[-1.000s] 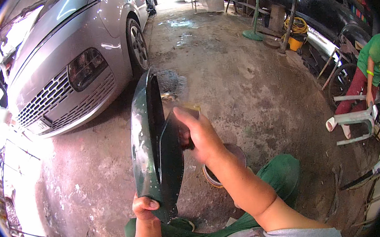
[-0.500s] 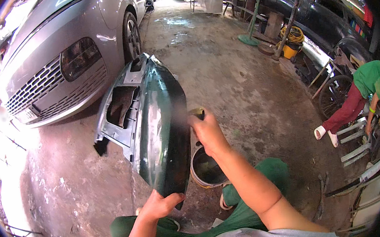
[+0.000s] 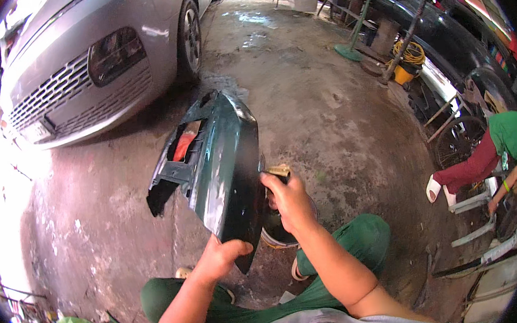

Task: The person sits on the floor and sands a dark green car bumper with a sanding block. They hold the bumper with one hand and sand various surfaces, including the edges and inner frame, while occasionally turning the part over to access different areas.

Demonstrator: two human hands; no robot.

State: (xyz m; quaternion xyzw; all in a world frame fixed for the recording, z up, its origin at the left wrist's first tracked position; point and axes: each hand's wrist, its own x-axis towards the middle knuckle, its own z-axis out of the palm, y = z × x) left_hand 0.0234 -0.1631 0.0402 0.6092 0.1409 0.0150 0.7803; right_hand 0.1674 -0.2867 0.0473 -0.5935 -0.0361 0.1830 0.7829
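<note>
A dark green car body panel (image 3: pixel 223 177), glossy with pale scuffed patches, is tilted up in front of me. My left hand (image 3: pixel 216 260) grips its near lower end, thumb over the edge. At the panel's right edge, my right hand (image 3: pixel 290 202) is closed round a small yellowish and dark flat piece (image 3: pixel 279 170), perhaps a sanding pad; its exact kind cannot be made out. Beneath that hand stands a round bucket (image 3: pixel 277 237), partly hidden by the hand and the panel. Something orange-red (image 3: pixel 184 145) shows through the panel's cut-out.
A silver car (image 3: pixel 84 66) stands at the far left. On the right another person (image 3: pixel 509 139) in green bends over white chair-like pieces (image 3: pixel 474 232). A yellow bucket (image 3: pixel 404 73) with coiled hose and a green pole stand (image 3: pixel 348 52) are farther back on the concrete floor.
The panel has turned more upright, and orange-red now shows through its cut-out. My right hand has shifted slightly down and nearer to me; my left still grips the lower end.
</note>
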